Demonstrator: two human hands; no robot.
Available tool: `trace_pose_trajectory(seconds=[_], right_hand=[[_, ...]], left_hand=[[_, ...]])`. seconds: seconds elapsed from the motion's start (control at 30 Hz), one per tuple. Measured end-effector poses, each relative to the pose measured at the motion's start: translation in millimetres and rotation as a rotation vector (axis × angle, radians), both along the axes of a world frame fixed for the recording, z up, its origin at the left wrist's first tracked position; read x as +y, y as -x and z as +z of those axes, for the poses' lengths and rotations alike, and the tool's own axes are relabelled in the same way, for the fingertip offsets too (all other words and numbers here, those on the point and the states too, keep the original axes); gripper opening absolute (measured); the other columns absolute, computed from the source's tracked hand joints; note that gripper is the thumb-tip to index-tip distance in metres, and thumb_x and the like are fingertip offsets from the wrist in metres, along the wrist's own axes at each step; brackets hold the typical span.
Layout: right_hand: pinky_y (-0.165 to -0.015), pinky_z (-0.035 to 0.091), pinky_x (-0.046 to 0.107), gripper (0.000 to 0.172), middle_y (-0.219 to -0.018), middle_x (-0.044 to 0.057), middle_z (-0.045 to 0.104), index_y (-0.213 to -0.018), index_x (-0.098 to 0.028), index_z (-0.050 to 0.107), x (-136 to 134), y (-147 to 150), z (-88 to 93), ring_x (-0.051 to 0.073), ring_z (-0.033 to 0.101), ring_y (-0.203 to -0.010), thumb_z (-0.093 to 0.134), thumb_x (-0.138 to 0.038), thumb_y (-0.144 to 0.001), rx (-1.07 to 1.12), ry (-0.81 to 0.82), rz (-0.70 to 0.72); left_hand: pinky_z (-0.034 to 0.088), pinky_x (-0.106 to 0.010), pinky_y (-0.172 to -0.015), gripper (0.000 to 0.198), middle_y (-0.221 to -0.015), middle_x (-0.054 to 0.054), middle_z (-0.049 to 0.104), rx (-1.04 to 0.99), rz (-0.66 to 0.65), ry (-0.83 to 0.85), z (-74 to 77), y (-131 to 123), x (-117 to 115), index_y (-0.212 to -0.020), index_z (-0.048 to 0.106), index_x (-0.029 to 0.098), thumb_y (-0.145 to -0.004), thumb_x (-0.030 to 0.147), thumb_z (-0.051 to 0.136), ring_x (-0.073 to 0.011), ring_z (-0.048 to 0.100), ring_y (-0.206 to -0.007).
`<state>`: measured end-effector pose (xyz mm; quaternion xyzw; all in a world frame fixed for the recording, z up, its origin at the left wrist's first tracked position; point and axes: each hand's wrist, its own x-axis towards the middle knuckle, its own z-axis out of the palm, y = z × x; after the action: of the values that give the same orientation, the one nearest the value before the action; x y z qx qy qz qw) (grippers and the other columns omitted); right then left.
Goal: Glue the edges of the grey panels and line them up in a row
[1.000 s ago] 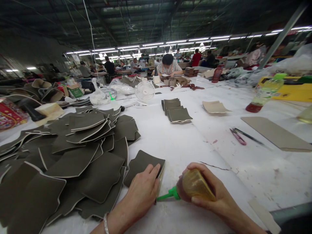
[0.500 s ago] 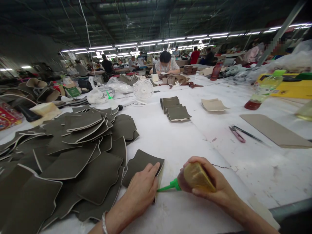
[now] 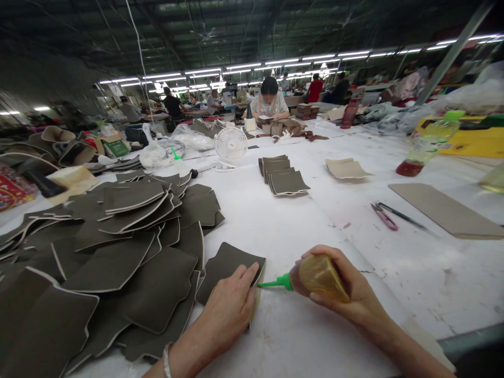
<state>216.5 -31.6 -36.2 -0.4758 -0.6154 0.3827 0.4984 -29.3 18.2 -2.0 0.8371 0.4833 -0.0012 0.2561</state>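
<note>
My left hand [image 3: 230, 299] lies with fingers extended over a dark olive leather piece [image 3: 225, 260], pressing it to the table; the thumb is hidden. A pale strip [image 3: 256, 303] shows along the piece's right edge. In my right hand [image 3: 352, 286] is a tilted glue bottle [image 3: 321, 278], amber-coloured, with fingers wrapped round its body. Its green nozzle [image 3: 275, 283] points left, the tip at the strip beside my left fingertips. Left of my hands spreads a large heap of similar dark pieces [image 3: 157, 286].
Ahead are a stack of dark pieces [image 3: 287, 181], beige pieces [image 3: 347, 168] and a white fan [image 3: 231, 143]. To the right lie pink thread snips [image 3: 384, 217], a dark pen-like tool [image 3: 403, 214], a beige panel [image 3: 444, 210] and a drink bottle [image 3: 429, 144]. A person [image 3: 270, 102] sits across the table.
My right hand has moved the bottle slightly up and away, its nozzle tip travelling along the strip toward the far end. My left hand stays in place on the leather piece.
</note>
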Motion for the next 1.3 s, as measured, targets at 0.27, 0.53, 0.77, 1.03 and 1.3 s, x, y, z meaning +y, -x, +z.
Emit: trace_pose_trajectory(seconds=[0.27,0.53,0.77,1.03,1.3], right_hand=[[-0.089,0.046,0.028,0.047,-0.116,0.002,0.054,-0.123,-0.031,0.046,17.0,-4.1,3.6,0.02,0.056,-0.102,0.073,-0.033,-0.084,-0.088,-0.134,-0.088],[-0.09,0.045,0.031,0.044,-0.116,0.002,0.053,-0.12,-0.032,0.047,7.2,3.0,4.8,0.022,0.055,-0.105,0.073,-0.027,-0.084,-0.163,-0.249,-0.098],[-0.089,0.047,0.03,0.052,-0.119,0.004,0.053,-0.124,-0.031,0.046,-18.1,11.8,-5.2,0.024,0.056,-0.104,0.074,-0.038,-0.081,-0.007,0.013,-0.015],[-0.084,0.048,0.028,0.055,-0.111,0.004,0.056,-0.118,-0.027,0.054,-28.7,22.8,-1.8,0.024,0.057,-0.099,0.078,-0.043,-0.071,0.118,0.124,-0.143],[-0.076,0.053,0.033,0.059,-0.098,0.004,0.065,-0.121,-0.026,0.052,-28.1,18.5,-2.1,0.026,0.062,-0.089,0.077,-0.044,-0.071,0.505,0.336,-0.175]], left_hand=[[0.042,-0.033,-0.095,0.052,-0.12,-0.008,0.058,-0.075,0.012,0.038,-4.8,2.0,8.7,-0.141,0.043,0.016,-0.09,0.02,0.031,-0.0221,0.057,-0.106],[0.039,-0.034,-0.1,0.054,-0.125,-0.01,0.057,-0.083,0.008,0.045,-5.2,2.2,8.9,-0.141,0.043,0.015,-0.089,0.019,0.031,-0.0224,0.055,-0.112],[0.042,-0.033,-0.093,0.051,-0.121,-0.009,0.058,-0.069,0.027,0.037,-2.9,0.9,5.5,-0.141,0.042,0.016,-0.091,0.022,0.03,-0.0226,0.057,-0.107],[0.041,-0.029,-0.091,0.052,-0.117,-0.008,0.057,-0.068,0.038,0.022,-3.1,1.7,1.6,-0.143,0.04,0.017,-0.093,0.022,0.029,-0.0211,0.057,-0.103],[0.042,-0.027,-0.09,0.046,-0.115,-0.007,0.06,-0.137,0.05,0.025,-6.4,6.2,3.3,-0.137,0.048,0.02,-0.094,0.026,0.034,-0.0193,0.058,-0.102]])
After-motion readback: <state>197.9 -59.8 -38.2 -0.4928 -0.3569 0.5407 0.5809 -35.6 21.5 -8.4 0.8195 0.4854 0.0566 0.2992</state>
